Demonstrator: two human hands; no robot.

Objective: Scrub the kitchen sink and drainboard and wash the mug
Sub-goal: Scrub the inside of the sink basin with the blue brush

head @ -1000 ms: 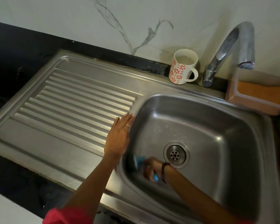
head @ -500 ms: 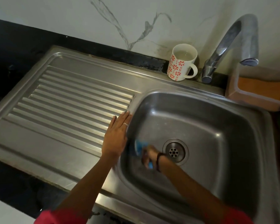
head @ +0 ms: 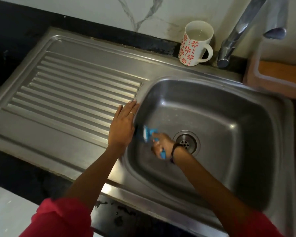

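My left hand (head: 122, 124) lies flat on the ribbed steel drainboard (head: 72, 93) to brace me while my right hand (head: 162, 145) grips the blue scrub brush (head: 149, 132) against the steel sink basin's (head: 229, 127) left wall; the flower-patterned white mug (head: 194, 43) waits at the far rim.

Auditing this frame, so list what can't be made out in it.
- Brush, head view: motion-blurred, handle inside the right hand; bristles unclear.
- Tap: its top is cut off by the upper edge.
- Box: cut off by the right edge.
- Mug: pale inside, liquid or not is unclear.
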